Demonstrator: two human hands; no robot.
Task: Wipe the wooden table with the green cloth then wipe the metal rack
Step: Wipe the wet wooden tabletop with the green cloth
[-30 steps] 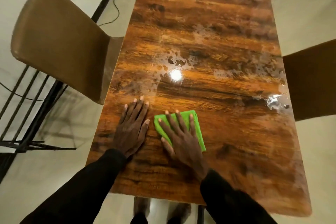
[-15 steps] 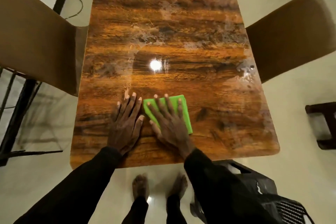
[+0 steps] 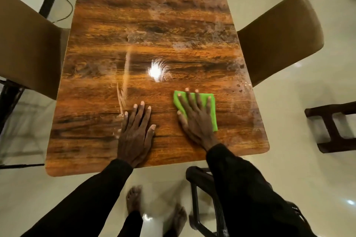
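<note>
The glossy wooden table (image 3: 146, 25) fills the middle of the view, with wet smears and a bright light reflection on it. A folded green cloth (image 3: 212, 110) lies flat near the table's near right part. My right hand (image 3: 196, 119) presses on the cloth with straight, spread fingers. My left hand (image 3: 135, 132) rests flat on the bare wood to the left of the cloth, a hand's width away from it. The metal rack is not clearly in view.
A brown chair (image 3: 25, 50) stands at the table's left side and another brown chair (image 3: 279, 34) at its right. A black plastic chair (image 3: 204, 198) sits below the near edge by my feet. A dark wooden stool (image 3: 333, 127) stands on the tiled floor, right.
My right hand has slid the green cloth to the right, away from my left hand. The left hand stays flat on the table. The view has shifted.
</note>
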